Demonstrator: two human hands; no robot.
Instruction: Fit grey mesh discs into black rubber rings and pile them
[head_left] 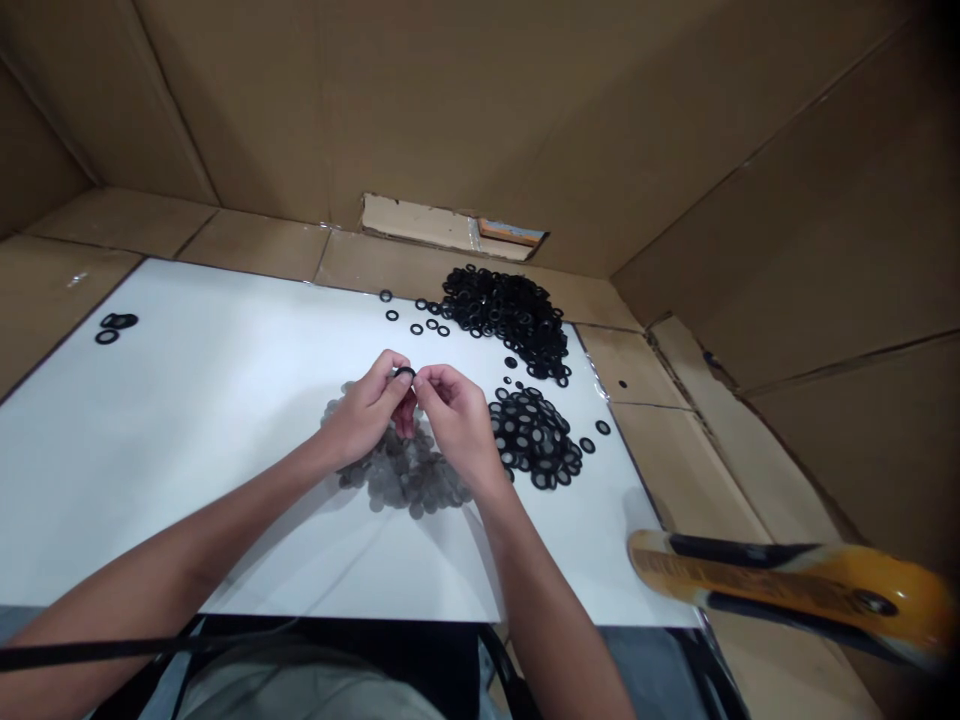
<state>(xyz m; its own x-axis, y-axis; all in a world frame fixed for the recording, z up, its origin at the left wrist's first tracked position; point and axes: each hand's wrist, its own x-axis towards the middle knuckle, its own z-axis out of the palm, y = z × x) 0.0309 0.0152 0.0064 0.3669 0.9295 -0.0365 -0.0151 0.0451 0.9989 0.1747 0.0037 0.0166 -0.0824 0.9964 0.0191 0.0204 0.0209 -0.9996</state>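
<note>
Black rubber rings point(506, 312) lie heaped on the white bench point(187, 450), beside a pile of mesh-centred rings point(534, 438) and grey mesh discs point(405, 475) — the left hand point(365, 412) and right hand point(455, 418) are closed, pinching one ring point(405, 371) between them above the discs.

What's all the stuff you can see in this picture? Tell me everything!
white board: one, white, on cardboard
black rings: big heap, black, far end of board
black-rimmed discs: one heap, black and grey, right of hands
grey discs: one heap, grey, under hands
cardboard walls: several, brown, around board
blurry object: one, yellow and black, lower right
left hand: one, pinching held ring
right hand: one, pinching same ring
</note>
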